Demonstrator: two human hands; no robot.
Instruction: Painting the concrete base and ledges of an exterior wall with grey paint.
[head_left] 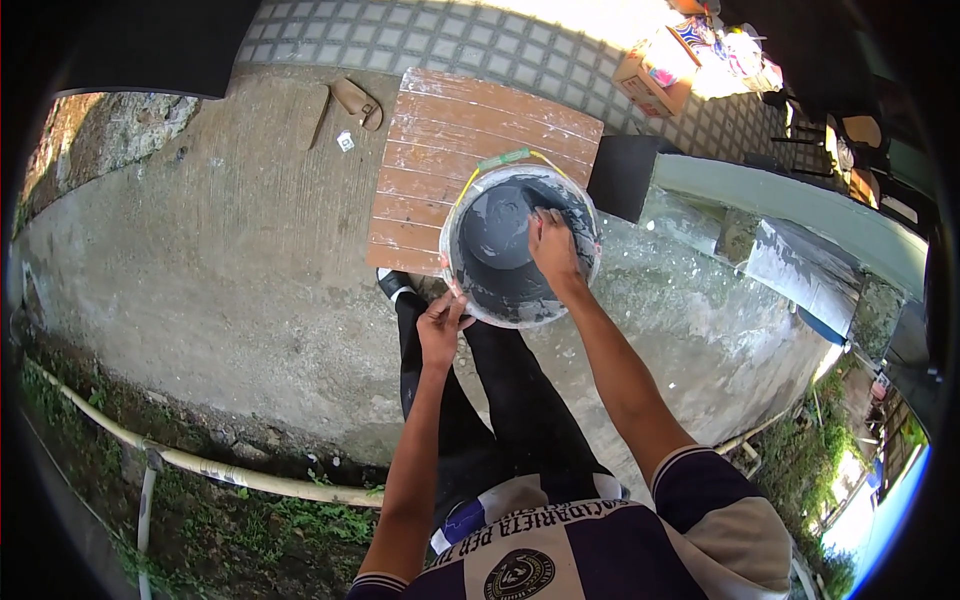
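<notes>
A whitish bucket [449, 235] holds grey, wet-looking paste [497, 222] that also coats its inner wall. Its yellow wire handle with a green grip [503, 159] rests against the far rim. My left hand [441, 322] is closed on the near-left edge of the bucket. Inside the bucket, over the right part of the paste, my right hand [553, 248] is closed in a fist; what it holds is hidden, though a dark patch shows just beyond the fingers. The bucket stands at the near-right corner of a brown slatted board [430, 150] spattered with white.
A pair of brown sandals [357, 103] lies left of the board on the concrete floor [230, 250]. To the right are a dark block [622, 178] and a low wall [790, 200]. A cardboard box [648, 84] stands far right on tiles. A pale pipe rail [250, 478] runs near left.
</notes>
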